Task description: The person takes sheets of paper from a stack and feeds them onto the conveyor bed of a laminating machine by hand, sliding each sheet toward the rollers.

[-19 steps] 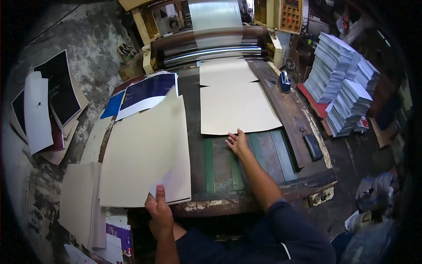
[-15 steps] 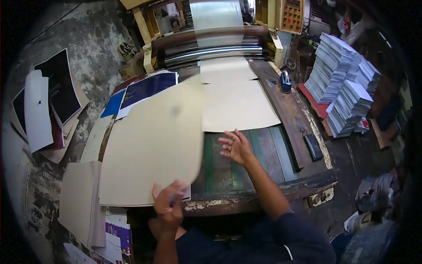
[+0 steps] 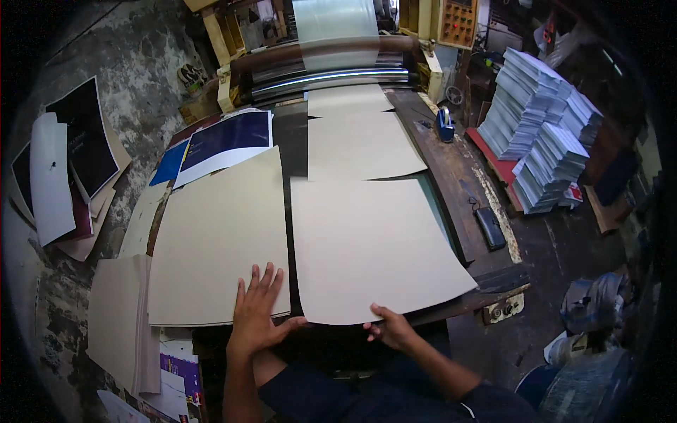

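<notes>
1. Your left hand (image 3: 259,314) lies flat, fingers apart, on the lower right part of the big beige stack (image 3: 211,240) – palm down, thumb out past the stack's right edge.
2. Your right hand (image 3: 391,329) is pinched together on the loose sheet (image 3: 377,247) – thumb over its near edge, fingers curled below.
3. Loose sheet sits right of the stack, over the near part of the table (image 3: 290,141). Its far edge meets the front sheet (image 3: 363,146); can't tell if they overlap.
4. Beyond that, a farther sheet (image 3: 349,101) reaches toward the rollers (image 3: 331,79), under a band of clear film (image 3: 336,28).
5. Table also carries dark blue prints (image 3: 229,137) past your stack, plus a tape dispenser (image 3: 445,127) and a black case (image 3: 491,228) along the right side. Roll in the dispenser hard to make out; case contents hidden.
6. Off to your right, a red board (image 3: 491,151) bears tall white paper piles (image 3: 532,106), set close together.
7. Upper right, a control box (image 3: 458,22) holds rows of knobs or buttons.
8. Left of your stack, another beige bundle (image 3: 116,317) leans at the table's corner.
</notes>
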The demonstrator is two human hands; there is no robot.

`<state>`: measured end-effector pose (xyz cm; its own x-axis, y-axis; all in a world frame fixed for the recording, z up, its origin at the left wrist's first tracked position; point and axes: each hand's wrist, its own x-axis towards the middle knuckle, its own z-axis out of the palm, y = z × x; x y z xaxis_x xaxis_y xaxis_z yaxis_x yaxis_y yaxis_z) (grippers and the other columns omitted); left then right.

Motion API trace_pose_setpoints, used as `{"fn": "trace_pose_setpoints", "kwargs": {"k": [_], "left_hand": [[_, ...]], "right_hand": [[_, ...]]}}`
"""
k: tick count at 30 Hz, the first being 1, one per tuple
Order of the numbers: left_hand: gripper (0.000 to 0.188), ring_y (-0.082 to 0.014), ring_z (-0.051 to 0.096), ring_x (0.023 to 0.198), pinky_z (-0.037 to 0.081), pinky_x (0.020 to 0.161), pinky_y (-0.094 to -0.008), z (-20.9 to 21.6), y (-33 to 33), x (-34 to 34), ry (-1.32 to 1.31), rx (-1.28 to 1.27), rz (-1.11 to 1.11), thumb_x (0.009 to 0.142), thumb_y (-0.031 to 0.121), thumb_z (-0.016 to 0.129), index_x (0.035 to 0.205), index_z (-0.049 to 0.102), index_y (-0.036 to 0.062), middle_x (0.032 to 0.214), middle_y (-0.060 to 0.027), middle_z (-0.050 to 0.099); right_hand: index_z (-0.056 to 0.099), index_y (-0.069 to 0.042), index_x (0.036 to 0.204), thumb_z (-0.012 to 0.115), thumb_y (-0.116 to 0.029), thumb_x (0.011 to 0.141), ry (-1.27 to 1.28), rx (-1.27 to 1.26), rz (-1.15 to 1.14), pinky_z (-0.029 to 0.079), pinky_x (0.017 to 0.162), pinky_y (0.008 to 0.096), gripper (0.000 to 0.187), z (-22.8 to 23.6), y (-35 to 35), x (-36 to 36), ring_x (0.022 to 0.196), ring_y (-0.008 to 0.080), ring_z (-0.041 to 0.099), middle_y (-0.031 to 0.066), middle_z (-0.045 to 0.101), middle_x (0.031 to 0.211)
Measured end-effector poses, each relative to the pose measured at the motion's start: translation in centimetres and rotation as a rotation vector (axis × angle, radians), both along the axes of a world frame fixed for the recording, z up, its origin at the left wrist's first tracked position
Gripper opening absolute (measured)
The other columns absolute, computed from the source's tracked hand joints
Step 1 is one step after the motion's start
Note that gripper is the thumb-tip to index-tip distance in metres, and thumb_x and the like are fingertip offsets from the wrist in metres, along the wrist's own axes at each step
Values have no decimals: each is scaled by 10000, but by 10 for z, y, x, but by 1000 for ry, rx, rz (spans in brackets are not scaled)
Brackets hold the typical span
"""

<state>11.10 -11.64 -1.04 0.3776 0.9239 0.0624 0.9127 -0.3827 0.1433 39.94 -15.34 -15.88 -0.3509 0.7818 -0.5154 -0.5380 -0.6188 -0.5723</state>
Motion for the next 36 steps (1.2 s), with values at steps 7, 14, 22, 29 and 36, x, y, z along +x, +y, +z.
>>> {"fn": "trace_pose_setpoints", "kwargs": {"k": [7, 14, 22, 29, 36], "left_hand": [[864, -317, 239, 1424, 129, 1142, -536, -7, 1, -7, -185, 24, -30, 775, 642, 609, 1426, 403, 113, 1503, -114, 343], [722, -320, 315, 1394, 147, 1136, -533, -7, 2, -11, -393, 0, -20, 782, 516, 688, 1358, 504, 121, 1441, -102, 446], [548, -318, 328, 1389, 105, 1144, -530, -3, 6, -16, -605, -100, 1, 842, 353, 637, 1337, 531, 146, 1423, -80, 475], [398, -280, 539, 1161, 317, 1054, -421, -29, 5, -28, -1046, -47, 371, 977, 325, 463, 1138, 612, -7, 1164, -113, 626], [377, -142, 573, 893, 450, 866, -308, 0, 9, -5, -1634, 193, 522, 983, 306, 487, 876, 630, -25, 878, -79, 635]], "right_hand": [[410, -68, 1213, 481, -360, 983, 24, -133, -88, 514, 653, 346, 379, -26, 19, -7, 563, 98, 462, 103, 579, 867], [426, -99, 1168, 459, -430, 974, 11, -85, -129, 513, 627, 305, 385, -32, 97, 3, 562, 102, 459, 89, 581, 864], [441, -38, 1187, 403, -452, 988, 43, 17, -197, 541, 690, 359, 461, -53, 153, 5, 594, 109, 498, 110, 601, 836], [438, -25, 1185, 430, -435, 974, 54, -5, -287, 549, 703, 370, 462, -47, 197, -13, 613, 128, 508, 136, 606, 906], [342, -51, 1335, 482, -460, 944, 42, -1, -424, 525, 823, 455, 583, -55, 222, 5, 860, 200, 538, 153, 558, 1110]]}}
